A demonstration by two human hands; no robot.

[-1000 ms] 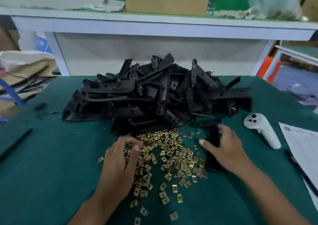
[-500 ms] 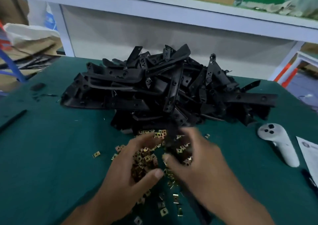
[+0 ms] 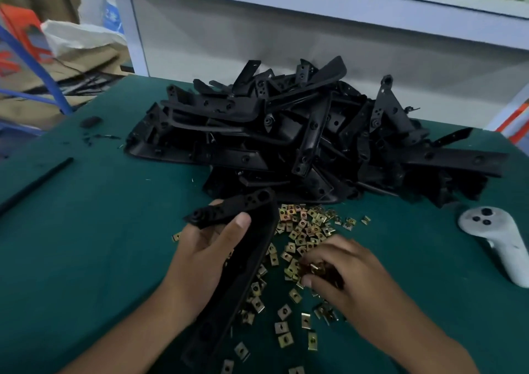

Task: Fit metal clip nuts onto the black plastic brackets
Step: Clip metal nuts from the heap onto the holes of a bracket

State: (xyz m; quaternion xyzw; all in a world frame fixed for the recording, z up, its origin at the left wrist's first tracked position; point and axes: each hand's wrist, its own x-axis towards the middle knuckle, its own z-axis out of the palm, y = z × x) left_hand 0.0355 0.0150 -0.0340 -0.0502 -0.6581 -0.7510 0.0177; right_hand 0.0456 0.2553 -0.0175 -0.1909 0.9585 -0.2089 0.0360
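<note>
Green worktop [image 3: 100,230] carries a big heap of black brackets [image 3: 300,133] at the back, and just in front of it a scatter of brass-coloured clip nuts [image 3: 303,227] spreads toward the near edge. Off right lies a white controller [image 3: 498,242]; far left, a thin black rod [image 3: 37,183] and a small black lump [image 3: 90,121].

Stock on the green tabletop [image 3: 86,230]: counts by kind

Black plastic brackets [image 3: 286,133]: one heap toward the far edge, too tangled to count, plus one bracket [image 3: 252,259] apart. Metal clip nuts [image 3: 303,227]: several dozen, loose. White controller [image 3: 498,242]: one, right edge. Hands: two.
</note>
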